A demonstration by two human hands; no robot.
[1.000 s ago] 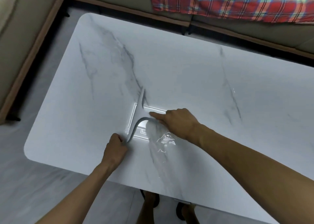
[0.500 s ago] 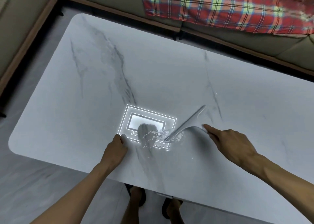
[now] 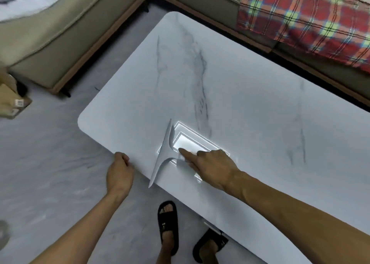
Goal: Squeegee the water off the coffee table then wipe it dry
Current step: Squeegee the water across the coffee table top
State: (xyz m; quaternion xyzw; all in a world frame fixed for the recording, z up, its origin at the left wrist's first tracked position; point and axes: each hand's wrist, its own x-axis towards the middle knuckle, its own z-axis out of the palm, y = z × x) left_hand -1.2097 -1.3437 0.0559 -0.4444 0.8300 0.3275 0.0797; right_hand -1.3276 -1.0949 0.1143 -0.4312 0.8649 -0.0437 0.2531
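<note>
You're squeegeeing: your right hand (image 3: 212,167) grips the squeegee (image 3: 163,155), blade at the tabletop's (image 3: 250,103) near edge. Your left hand (image 3: 120,173) curls by that edge; I cannot tell whether it holds anything. Next, finish the stroke off that edge.

Your right hand (image 3: 212,167) holds the squeegee (image 3: 163,155) by its handle, forefinger out, blade on the coffee table (image 3: 240,83) near its front edge; your left hand (image 3: 120,173) seems to grip that edge.

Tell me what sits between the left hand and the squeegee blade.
Only a bare strip of the coffee table and its marble top. The head view shows nothing else between the left hand and the squeegee blade.
</note>
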